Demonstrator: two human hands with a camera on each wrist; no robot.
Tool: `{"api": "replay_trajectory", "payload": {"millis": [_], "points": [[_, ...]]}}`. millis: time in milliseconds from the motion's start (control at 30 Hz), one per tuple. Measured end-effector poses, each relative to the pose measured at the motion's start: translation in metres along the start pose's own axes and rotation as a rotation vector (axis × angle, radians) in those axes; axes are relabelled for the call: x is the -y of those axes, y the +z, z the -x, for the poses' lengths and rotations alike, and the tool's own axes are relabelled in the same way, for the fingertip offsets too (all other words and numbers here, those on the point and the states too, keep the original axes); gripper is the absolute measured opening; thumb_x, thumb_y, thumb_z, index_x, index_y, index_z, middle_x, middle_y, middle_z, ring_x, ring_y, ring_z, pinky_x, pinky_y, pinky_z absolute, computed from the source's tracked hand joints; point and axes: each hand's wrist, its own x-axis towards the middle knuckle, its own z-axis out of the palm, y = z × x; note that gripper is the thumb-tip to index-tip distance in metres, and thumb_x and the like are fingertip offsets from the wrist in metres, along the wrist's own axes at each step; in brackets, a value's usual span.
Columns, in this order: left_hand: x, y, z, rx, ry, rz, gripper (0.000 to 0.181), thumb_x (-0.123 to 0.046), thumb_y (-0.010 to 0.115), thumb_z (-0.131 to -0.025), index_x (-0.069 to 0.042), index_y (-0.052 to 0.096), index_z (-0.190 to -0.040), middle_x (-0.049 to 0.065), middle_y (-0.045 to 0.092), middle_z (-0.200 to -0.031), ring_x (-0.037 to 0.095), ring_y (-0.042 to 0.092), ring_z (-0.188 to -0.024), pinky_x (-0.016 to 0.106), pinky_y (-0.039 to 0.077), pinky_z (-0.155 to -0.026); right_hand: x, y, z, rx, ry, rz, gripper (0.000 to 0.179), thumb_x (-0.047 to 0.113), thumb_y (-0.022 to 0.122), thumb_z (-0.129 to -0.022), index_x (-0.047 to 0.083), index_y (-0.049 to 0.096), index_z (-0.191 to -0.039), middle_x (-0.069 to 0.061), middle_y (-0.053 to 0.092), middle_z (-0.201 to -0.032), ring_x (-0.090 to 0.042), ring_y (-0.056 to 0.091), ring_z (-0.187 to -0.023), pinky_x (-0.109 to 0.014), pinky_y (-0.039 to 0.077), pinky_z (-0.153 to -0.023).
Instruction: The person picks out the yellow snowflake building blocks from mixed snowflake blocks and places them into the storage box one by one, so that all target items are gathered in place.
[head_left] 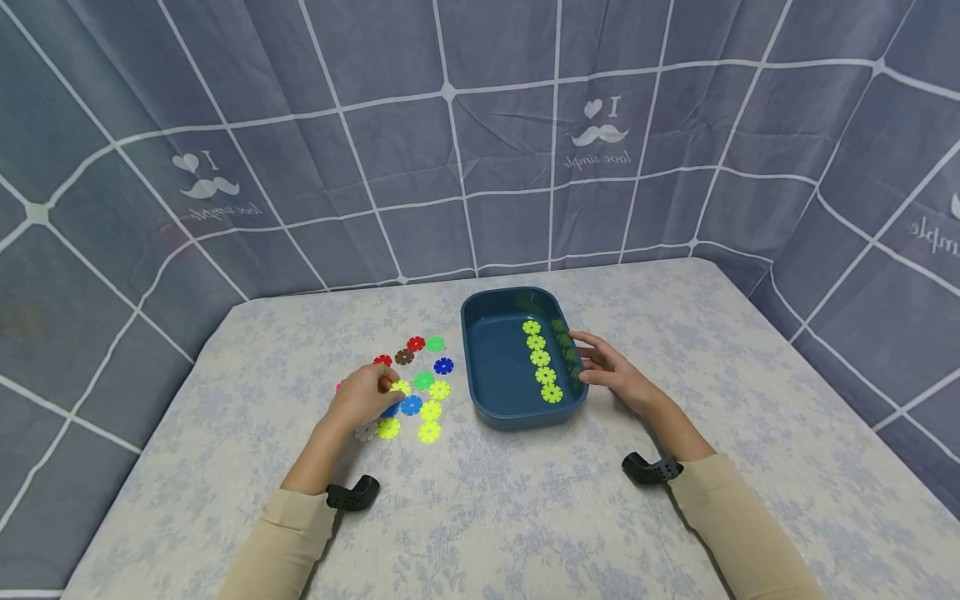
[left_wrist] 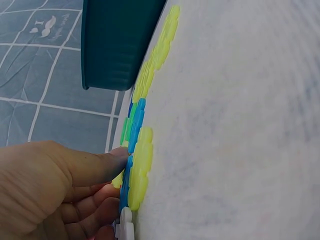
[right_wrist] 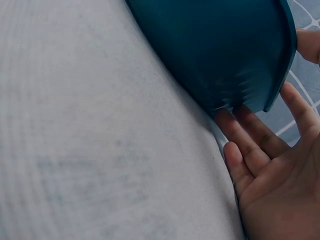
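Note:
In the head view, my left hand [head_left: 362, 397] is over a loose group of plastic snowflake discs left of the tub. Its thumb and forefinger pinch a yellow snowflake disc [head_left: 401, 387], partly hidden by the fingers in the left wrist view. Close under that hand lie a blue disc [head_left: 411, 405], a yellow disc [head_left: 388, 428] and a whitish disc [head_left: 366, 432]. My right hand [head_left: 611, 373] rests with extended fingers against the right wall of a dark teal tub [head_left: 495, 358]. Several yellow discs [head_left: 540, 357] form a column along the tub's right side.
Red discs [head_left: 416, 343], a brown disc [head_left: 404, 357], green discs [head_left: 424, 381], a dark blue disc [head_left: 444, 366] and more yellow discs [head_left: 430, 432] lie between the left hand and the tub. A pale patterned cloth [head_left: 480, 517] covers the table; a grey-blue checked curtain [head_left: 502, 150] hangs behind.

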Motion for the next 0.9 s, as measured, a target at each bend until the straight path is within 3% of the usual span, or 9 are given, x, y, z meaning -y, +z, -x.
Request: {"api": "replay_trajectory", "payload": {"millis": [100,167,633,900], "points": [[0.0003,0.0007,0.0000,-0.003,-0.011,0.020,0.027,-0.013,0.074,-0.088,0.002,0.062,-0.107,0.008,0.058,-0.091,0.024,0.051,-0.080,0.040,0.045,-0.072,-0.0003,0.0003,0.0001,-0.004,0.001,0.005,0.066,0.005,0.051,-0.097,0.004,0.018,-0.155,-0.031,0.020,-0.153,-0.051,0.029,-0.135,-0.059,0.031,-0.103],[0.0005,0.0007,0.0000,-0.001,-0.016,0.029,0.027,-0.013,0.073,-0.088,0.001,0.061,-0.107,0.008,0.057,-0.092,0.024,0.051,-0.080,0.040,0.044,-0.073,0.0000,0.0004,0.0002,-0.007,0.004,0.006,0.066,0.006,0.051,-0.097,0.005,0.018,-0.155,-0.030,0.020,-0.153,-0.050,0.030,-0.135,-0.060,0.031,-0.103],[0.0032,0.0023,-0.0001,-0.006,0.002,0.038,0.026,-0.016,0.072,-0.090,-0.002,0.054,-0.104,0.005,0.051,-0.079,0.019,0.045,-0.067,0.034,0.038,-0.062,0.0020,-0.0001,0.0006,0.000,-0.002,-0.007,0.065,0.003,0.050,-0.097,0.004,0.018,-0.154,-0.032,0.025,-0.150,-0.050,0.037,-0.130,-0.035,0.042,-0.097],[0.0020,0.0035,-0.0004,-0.036,-0.007,0.056,0.020,-0.015,0.069,-0.092,-0.003,0.056,-0.102,0.005,0.054,-0.081,0.021,0.049,-0.072,0.034,0.040,-0.065,0.0024,0.0004,0.0017,0.000,0.001,-0.015,0.065,0.003,0.050,-0.097,0.005,0.018,-0.155,-0.032,0.025,-0.150,-0.050,0.036,-0.131,-0.034,0.043,-0.096]]}}
